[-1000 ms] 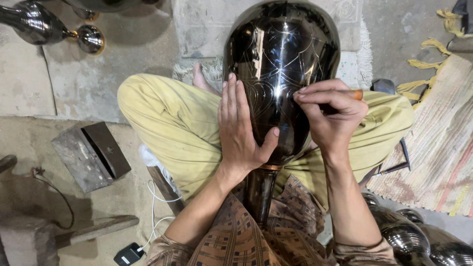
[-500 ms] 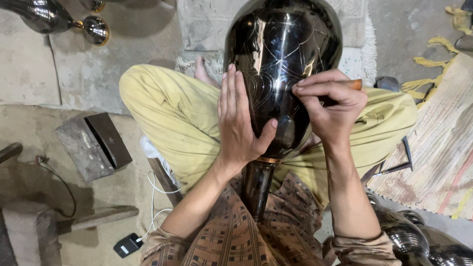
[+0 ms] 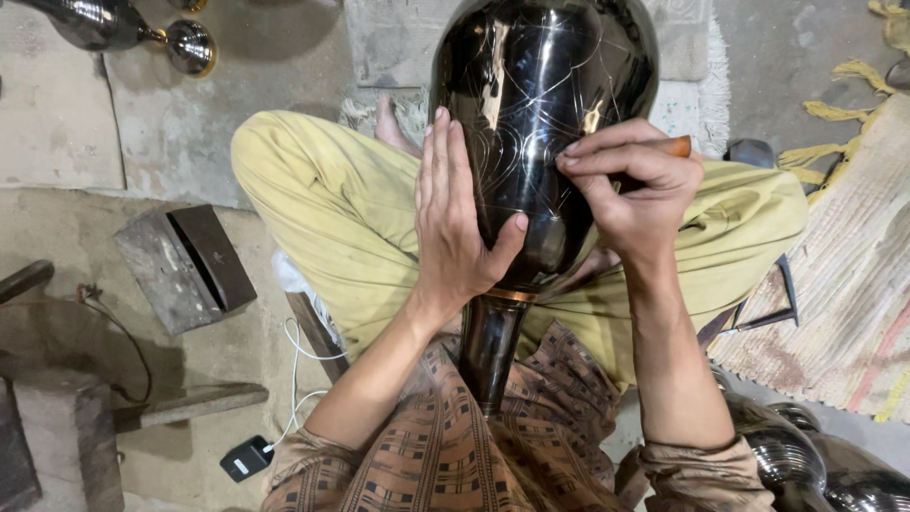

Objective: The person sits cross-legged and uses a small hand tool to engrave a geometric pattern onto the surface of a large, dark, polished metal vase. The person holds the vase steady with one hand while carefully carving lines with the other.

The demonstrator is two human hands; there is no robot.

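Sitting cross-legged, person has big dark metal vase point(image 3: 540, 104) lying in lap, narrow neck toward body. Left hand point(image 3: 460, 223) flat on vase's side, fingers straight and together, thumb spread onto belly. Right hand point(image 3: 630, 185) pinched tight on wooden-handled tool point(image 3: 675, 147), tip against scratched surface. Metal block point(image 3: 185, 265) left on floor; shiny goblet point(image 3: 185, 45) farther up.
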